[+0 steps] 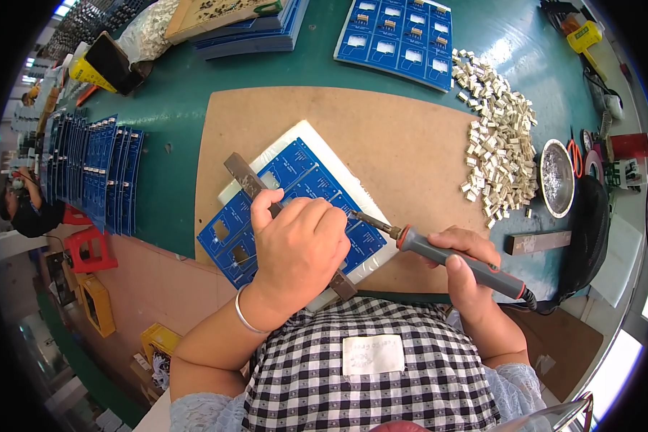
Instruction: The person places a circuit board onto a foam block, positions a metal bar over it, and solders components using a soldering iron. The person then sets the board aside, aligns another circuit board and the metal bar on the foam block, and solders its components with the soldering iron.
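Note:
A blue circuit board (306,173) lies tilted on a white foam pad (373,271), with a dark metal bar (245,175) across it. My left hand (302,245) rests over the board and bar, its fingers curled closed; whatever they hold is hidden beneath them. A silver bangle (246,311) circles that wrist. In my right hand (475,291) is a grey soldering iron (439,252) with orange trim. Its metal tip meets the right part of the board, close to my left knuckles.
Beneath the pad is a brown sheet (417,137) on the green table (173,115). Loose cream connectors (500,137) are heaped right, beside a metal bowl (556,180) and another bar (538,242). Blue boards (396,43) lie behind; more boards (101,173) stand upright at left.

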Available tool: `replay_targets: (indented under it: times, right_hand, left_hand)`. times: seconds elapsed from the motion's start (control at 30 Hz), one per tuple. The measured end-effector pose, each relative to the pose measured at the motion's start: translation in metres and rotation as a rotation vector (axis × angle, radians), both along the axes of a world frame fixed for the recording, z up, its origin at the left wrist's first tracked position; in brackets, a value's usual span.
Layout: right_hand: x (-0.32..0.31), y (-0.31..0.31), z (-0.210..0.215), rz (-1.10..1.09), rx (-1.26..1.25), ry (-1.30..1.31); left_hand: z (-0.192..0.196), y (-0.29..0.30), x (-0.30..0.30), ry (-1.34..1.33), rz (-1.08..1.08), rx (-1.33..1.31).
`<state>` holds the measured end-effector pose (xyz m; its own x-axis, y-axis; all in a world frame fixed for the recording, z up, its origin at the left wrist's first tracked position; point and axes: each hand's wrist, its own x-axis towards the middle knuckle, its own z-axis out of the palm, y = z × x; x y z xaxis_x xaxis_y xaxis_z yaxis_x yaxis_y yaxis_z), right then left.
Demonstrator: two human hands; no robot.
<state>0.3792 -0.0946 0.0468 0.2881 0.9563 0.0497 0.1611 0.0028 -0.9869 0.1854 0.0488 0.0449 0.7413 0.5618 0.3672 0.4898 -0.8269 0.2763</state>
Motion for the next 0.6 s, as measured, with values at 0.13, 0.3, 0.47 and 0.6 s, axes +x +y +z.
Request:
replay_targets:
  times: [0.13,0.3,0.47,0.6]
  right_hand:
    - [0.0,-0.001,-0.001,0.0,0.003,-0.004]
    - [-0.004,-0.002,-0.001,-0.074,0.014,0.051]
    - [0.004,0.0,0.001,-0.143,0.089,0.141]
    - [0.006,-0.002,-0.001,-0.059,0.068,0.079]
  left_hand:
    - [0.001,-0.001,0.001,0.038,0.002,0.013]
    - [0.0,-0.001,-0.001,0.033,0.005,0.004]
    - [0.005,-0.001,-0.003,0.018,0.011,-0.065]
    - [0.005,0.002,-0.004,0.012,0.008,-0.088]
